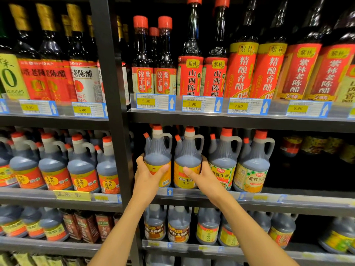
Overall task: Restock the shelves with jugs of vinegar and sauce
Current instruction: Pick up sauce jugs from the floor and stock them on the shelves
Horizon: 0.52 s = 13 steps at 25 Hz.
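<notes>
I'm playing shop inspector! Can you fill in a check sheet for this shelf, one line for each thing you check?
Surface: middle shelf, front row filled at left, dark gap at its right end.
Job's things: two yellow-label jugs, left jug and right jug, standing upright side by side at the shelf edge.
Clutter: nothing seen.
Grippers: left hand grips the left jug; right hand grips the right jug.
Cables: nothing seen.
Surroundings: tall red-label bottles above, price tags on the rail, more jugs below.

4 jugs [205, 160] on middle shelf [288, 198]
</notes>
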{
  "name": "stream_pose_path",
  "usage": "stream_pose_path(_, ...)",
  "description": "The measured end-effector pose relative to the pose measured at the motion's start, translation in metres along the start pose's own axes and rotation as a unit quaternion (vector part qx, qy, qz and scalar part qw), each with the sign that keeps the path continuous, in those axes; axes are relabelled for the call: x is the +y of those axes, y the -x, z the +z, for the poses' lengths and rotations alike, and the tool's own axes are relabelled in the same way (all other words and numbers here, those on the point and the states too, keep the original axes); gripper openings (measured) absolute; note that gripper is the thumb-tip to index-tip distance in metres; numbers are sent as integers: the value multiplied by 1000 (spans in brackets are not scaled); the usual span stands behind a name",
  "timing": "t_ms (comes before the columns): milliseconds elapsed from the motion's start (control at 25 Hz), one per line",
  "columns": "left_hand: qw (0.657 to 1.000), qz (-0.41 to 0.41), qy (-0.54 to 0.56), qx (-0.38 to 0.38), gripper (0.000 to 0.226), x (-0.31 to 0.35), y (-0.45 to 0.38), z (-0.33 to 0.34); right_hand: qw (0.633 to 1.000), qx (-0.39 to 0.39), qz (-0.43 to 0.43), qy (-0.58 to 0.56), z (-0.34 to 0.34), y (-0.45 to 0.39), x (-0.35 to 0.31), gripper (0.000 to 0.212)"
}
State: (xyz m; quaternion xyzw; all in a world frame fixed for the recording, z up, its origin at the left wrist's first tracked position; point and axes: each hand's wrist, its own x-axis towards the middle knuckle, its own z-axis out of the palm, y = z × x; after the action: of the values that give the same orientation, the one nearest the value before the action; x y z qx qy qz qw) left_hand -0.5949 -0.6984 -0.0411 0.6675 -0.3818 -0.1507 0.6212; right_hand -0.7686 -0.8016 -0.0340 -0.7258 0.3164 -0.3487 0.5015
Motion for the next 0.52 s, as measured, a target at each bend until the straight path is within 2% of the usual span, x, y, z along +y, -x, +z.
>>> stream_pose_path(320,1000,-2,-3,-14,83,1,1,-2,1000,6,9,9,0,2,-3,81)
stream_pose_path(520,1000,-1,-3,-19,90,2,1,-3,1000,10,13,8,2,6,-7,82)
